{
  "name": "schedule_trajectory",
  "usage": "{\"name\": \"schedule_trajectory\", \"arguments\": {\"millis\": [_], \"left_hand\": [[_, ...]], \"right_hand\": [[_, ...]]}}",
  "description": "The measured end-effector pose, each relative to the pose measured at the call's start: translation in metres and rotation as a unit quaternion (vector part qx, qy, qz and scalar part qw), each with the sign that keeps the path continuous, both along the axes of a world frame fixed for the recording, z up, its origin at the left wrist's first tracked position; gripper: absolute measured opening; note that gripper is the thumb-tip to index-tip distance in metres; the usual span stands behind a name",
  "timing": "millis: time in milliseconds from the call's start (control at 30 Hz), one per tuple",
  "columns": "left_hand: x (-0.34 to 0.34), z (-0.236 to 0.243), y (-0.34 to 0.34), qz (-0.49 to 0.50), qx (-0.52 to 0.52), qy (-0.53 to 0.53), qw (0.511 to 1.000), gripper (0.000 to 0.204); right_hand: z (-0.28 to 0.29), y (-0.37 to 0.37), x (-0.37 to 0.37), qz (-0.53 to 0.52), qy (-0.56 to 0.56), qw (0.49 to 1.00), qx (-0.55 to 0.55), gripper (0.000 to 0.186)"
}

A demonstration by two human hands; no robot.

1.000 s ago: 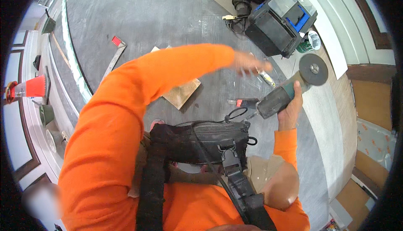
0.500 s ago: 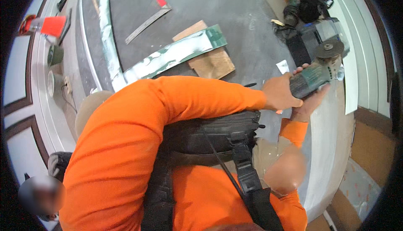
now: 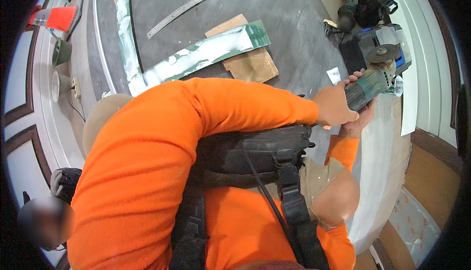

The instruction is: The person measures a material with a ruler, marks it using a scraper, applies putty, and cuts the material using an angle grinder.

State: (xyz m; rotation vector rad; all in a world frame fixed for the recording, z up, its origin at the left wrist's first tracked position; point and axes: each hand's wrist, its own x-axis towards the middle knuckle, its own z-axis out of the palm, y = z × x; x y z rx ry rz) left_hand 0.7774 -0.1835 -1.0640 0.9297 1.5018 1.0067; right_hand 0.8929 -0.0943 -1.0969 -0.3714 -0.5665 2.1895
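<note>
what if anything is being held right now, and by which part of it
A grinder, by its body: left grip at the rear end, right grip from beneath, both off the disc.

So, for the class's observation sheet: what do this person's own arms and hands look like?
The left bright-orange fabric sleeve is long, plain and creased, reaching the wrist. The right bright-orange fabric sleeve matches it in colour. The bare left hand and the bare right hand wear no gloves. No cables or printed markings show on either sleeve.
</note>
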Motion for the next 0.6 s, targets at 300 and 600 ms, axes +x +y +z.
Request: {"name": "schedule_trajectory", "arguments": {"millis": [300,600], "left_hand": [[0.005,-0.004,-0.009,-0.004,0.005,0.074,0.997,0.084],[-0.023,-0.027,-0.043,0.113,-0.033,0.109,0.987,0.088]], "right_hand": [[-0.021,0.002,0.005,0.018,0.006,1.0,-0.019,0.064],[0.01,-0.008,-0.06,0.071,-0.448,0.888,0.082,0.027]]}}
